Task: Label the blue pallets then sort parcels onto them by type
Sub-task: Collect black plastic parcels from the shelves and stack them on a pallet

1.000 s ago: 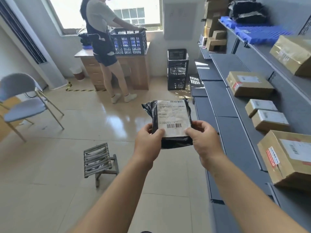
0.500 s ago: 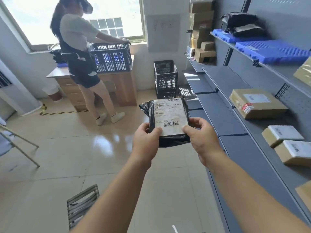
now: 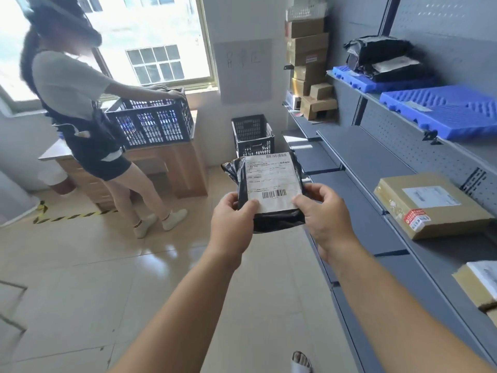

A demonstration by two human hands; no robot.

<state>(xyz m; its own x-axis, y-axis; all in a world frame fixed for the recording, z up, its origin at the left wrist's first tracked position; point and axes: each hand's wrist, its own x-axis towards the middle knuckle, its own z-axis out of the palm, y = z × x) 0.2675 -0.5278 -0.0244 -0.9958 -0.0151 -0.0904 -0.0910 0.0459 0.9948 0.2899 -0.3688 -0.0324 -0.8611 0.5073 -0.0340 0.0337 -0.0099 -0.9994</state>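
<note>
Two hands: both held one black bag out in front, above the floor and left of the shelves.
Left hand (image 3: 232, 220): gripped the parcel's lower left corner, thumb on top at the label edge, fingers curled underneath.
Right hand (image 3: 326, 219): gripped the lower right corner, thumb on top, fingers curled round the side.
Parcel (image 3: 242, 184): black plastic mailer, slightly tilted, not on any pallet.
Label (image 3: 270, 181): white, barcode near the bottom, facing up; print too small to read.
Far pallet (image 3: 360, 82): blue, on the upper shelf at right.
Black bags (image 3: 384, 56): heaped on the far pallet.
Near pallet (image 3: 441, 111): blue, just beside the far one on the same shelf.
Shelves (image 3: 376, 157): grey metal, along the right wall.
Brown box (image 3: 430, 205): on the middle shelf, white label and red sticker on it.
Second box (image 3: 478, 284): same shelf, nearer the camera, cut off by the frame.
Box stack (image 3: 309, 68): cardboard, at the far end of the shelves.
Floor crate (image 3: 252, 135): black, beyond the parcel.
Other person (image 3: 78, 103): stood at a wooden desk (image 3: 185, 168), hand on a dark desk crate (image 3: 153, 122).
</note>
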